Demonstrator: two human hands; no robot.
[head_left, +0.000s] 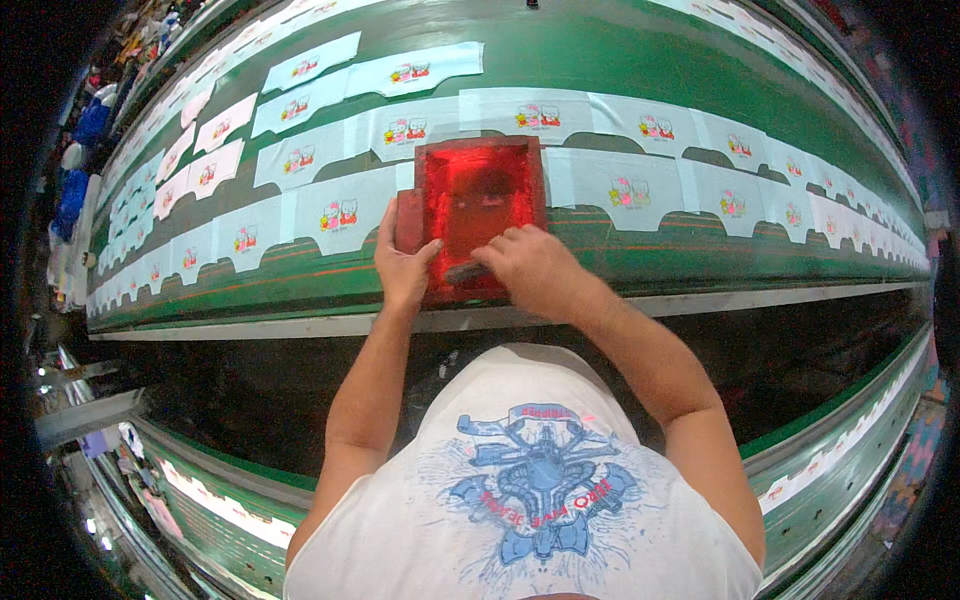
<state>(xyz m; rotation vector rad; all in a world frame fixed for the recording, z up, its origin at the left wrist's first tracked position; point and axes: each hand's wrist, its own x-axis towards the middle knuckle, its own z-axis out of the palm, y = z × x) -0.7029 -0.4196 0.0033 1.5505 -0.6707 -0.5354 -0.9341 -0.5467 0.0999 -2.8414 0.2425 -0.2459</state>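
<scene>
A red screen-printing frame (426, 170) lies over the row of cut fabric pieces nearest me, covering part of that row. My left hand (405, 272) grips its left side, with the thumb over the near left rim. Low inside the frame, my right hand (540, 272) is closed around a small dark squeegee (463, 271), which rests on the red mesh. The fingers hide much of the squeegee. Beside the frame lie a pale blue printed piece (338, 228) on the left and another printed piece (636, 200) on the right, both with small cartoon figures.
The long green printing table (590, 60) carries several rows of pale blue and pink printed pieces. Its pale front edge (300, 328) runs just below my hands. Behind me stands another green table (220, 530) with white pieces. Colourful clutter (85, 190) fills the far left.
</scene>
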